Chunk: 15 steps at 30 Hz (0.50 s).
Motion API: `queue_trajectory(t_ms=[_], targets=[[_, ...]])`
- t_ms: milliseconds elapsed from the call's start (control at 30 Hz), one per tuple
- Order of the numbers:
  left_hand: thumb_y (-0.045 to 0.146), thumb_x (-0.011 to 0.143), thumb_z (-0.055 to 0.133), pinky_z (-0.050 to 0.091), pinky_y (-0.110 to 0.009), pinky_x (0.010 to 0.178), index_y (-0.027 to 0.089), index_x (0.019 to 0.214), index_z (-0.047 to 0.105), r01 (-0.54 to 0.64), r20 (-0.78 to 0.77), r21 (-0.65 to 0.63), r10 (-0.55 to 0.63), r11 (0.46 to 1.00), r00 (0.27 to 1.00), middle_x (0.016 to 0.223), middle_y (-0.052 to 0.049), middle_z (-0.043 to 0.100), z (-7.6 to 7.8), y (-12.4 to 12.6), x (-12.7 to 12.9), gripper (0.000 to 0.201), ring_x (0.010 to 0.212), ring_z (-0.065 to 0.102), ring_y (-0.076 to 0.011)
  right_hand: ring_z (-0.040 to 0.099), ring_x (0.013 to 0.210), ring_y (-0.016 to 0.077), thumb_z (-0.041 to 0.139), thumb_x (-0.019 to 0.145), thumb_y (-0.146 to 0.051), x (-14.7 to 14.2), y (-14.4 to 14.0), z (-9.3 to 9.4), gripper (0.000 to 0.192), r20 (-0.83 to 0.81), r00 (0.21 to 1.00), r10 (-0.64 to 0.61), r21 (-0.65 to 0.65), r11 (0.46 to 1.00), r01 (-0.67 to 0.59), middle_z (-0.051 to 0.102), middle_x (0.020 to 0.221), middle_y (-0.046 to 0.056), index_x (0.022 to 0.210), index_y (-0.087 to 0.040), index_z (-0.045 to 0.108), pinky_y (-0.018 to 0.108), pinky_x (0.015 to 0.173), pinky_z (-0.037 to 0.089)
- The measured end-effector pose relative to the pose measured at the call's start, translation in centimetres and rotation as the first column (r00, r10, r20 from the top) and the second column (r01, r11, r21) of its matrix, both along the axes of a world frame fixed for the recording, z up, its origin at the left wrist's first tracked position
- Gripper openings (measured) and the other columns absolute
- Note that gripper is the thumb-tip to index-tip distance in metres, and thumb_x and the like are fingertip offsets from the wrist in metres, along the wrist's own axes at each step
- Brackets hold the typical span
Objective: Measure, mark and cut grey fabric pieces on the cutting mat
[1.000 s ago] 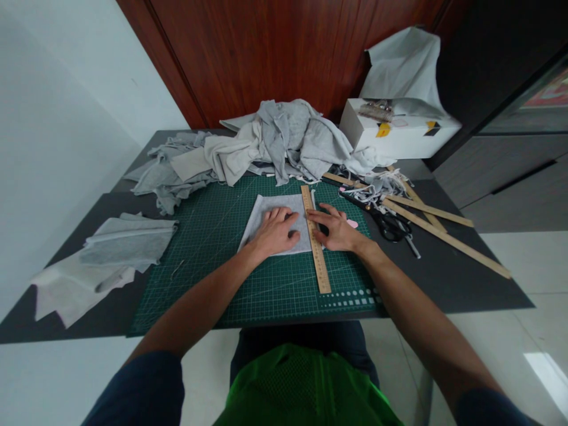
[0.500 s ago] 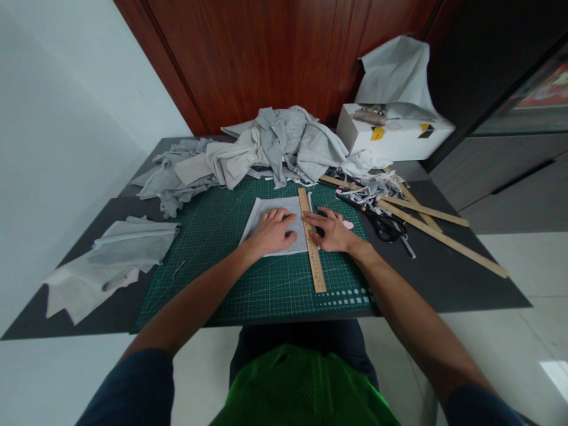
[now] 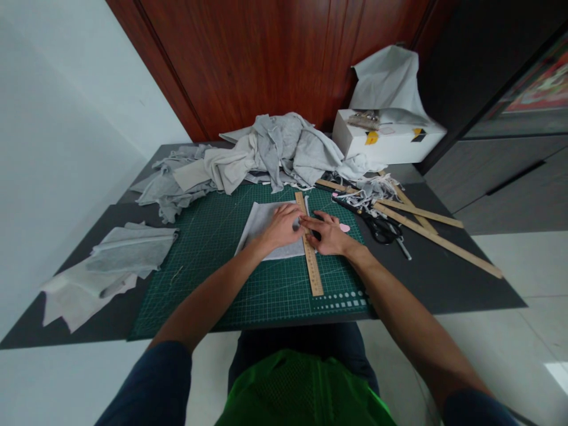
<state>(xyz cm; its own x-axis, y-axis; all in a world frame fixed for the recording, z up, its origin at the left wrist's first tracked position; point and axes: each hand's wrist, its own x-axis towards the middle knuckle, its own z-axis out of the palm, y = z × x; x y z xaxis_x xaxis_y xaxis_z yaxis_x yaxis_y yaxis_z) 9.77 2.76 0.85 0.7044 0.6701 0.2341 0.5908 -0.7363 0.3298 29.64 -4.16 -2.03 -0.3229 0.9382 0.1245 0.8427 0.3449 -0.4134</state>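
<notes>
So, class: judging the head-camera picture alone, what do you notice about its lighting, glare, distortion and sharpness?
Head view: soft, even light, faint shadows under the hands; glare patch on the floor tile; wide-angle bending of the table edge; ruler markings too soft to read.

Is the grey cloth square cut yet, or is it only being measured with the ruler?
Laid out already: the grey fabric piece lies flat on the green cutting mat, with the wooden ruler along its right edge. In hand: the left hand and right hand both press on the ruler. Not yet done: the scissors lie untouched on the right, so no cutting is under way.
</notes>
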Motion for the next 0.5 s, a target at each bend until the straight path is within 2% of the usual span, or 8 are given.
queue_trajectory(t_ms=[200,500], targets=[[0.024,0.085,0.064,0.038,-0.048,0.120,0.021,0.130,0.063,0.024,-0.001,-0.020,-0.024,1.000,1.000,0.145,-0.011,0.062,-1.9,0.6,-0.3,0.045,0.140,0.053,-0.0287,0.036,0.153,0.0434,0.057,0.096,-0.029,-0.1,-0.1,-0.1,0.058,-0.006,1.000,0.000,0.008,1.000,0.000,0.051,0.165,0.003,0.155,-0.030,0.059,0.070,0.115,0.034],[0.028,0.087,0.066,0.037,-0.050,0.121,0.021,0.139,0.060,0.001,-0.047,-0.021,-0.002,1.000,0.999,0.151,-0.011,0.059,-1.9,0.2,-0.3,0.052,0.143,0.050,-0.0310,0.035,0.155,0.0426,0.050,0.104,-0.040,1.0,-0.7,-0.1,0.059,-0.014,1.000,-0.008,0.002,1.000,0.008,0.048,0.168,0.009,0.162,-0.024,0.050,0.068,0.118,0.035]])
